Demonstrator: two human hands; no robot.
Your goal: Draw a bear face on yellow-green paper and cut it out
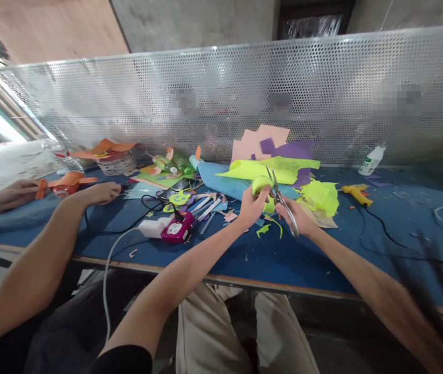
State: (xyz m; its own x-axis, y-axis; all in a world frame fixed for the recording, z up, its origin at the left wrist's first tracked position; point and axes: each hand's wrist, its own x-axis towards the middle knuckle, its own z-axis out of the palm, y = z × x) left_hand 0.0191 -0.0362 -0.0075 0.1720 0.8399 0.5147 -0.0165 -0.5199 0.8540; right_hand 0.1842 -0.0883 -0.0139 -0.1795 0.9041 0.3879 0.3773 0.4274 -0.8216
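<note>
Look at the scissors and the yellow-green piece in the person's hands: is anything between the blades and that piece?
Nothing visible. The right hand holds the scissors, whose blades reach straight to the yellow-green piece gripped by the left hand. Other paper scraps lie beside and behind.

The scissors [283, 202] are sitting in the right hand [297, 215], their blades reaching up between its fingers [284, 208] and the fingers [259, 200] of the left hand [250, 206], which are pinching a paper piece [262, 184]. Behind both sets of fingers a heap of paper sheets [272, 156] is lying against the mesh screen [245, 93], with a glue gun [356, 193] and a bottle [372, 160] lying off to the right of the right fingers. Left of the left fingers, a charger [177, 228] is resting on the table [323, 259], and farther left another person's hands [96, 193] are working.
</note>
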